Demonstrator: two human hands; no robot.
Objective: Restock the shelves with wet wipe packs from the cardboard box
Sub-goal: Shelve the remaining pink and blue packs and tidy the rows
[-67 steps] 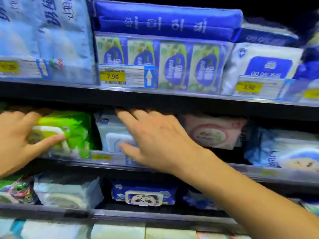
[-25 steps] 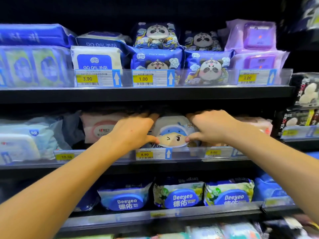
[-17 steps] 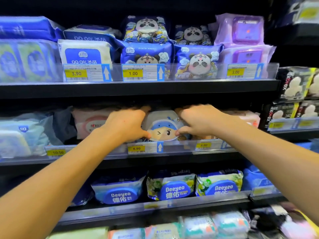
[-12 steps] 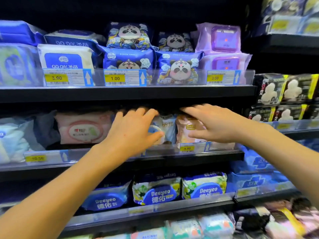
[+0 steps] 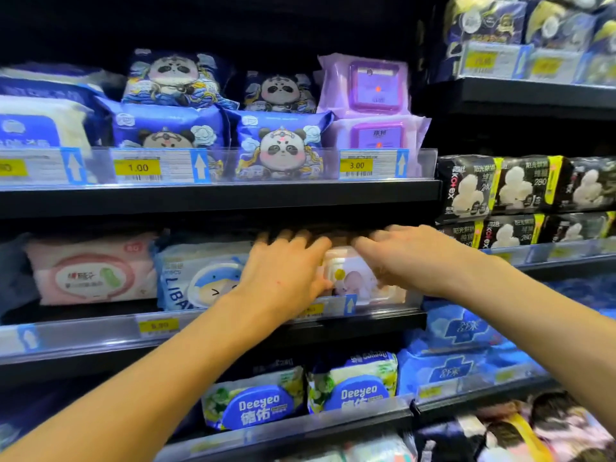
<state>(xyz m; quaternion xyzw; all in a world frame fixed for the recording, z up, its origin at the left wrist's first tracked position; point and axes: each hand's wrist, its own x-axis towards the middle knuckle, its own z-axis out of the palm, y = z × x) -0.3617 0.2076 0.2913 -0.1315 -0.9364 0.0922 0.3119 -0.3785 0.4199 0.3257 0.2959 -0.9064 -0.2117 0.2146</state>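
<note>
Left hand (image 5: 286,271) and right hand (image 5: 411,258), grip spread with straight fingers, press a soft glossy pink pack (image 5: 355,278) on the middle shelf (image 5: 373,323).

Black metal shelving (image 5: 220,198) fills the view, 3 tiers stacked on the left unit, each edged by a clear plastic rail (image 5: 83,338) carrying yellow price tags (image 5: 137,167). A second black unit (image 5: 520,95) adjoins on the right. The far back panel (image 5: 233,25) lies in shadow

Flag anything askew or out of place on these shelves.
Lower shelf: the top pack above the right-hand Deeyeo pack shows its lettering upside down, likely shelved reversed. Nothing else stands out.
</note>
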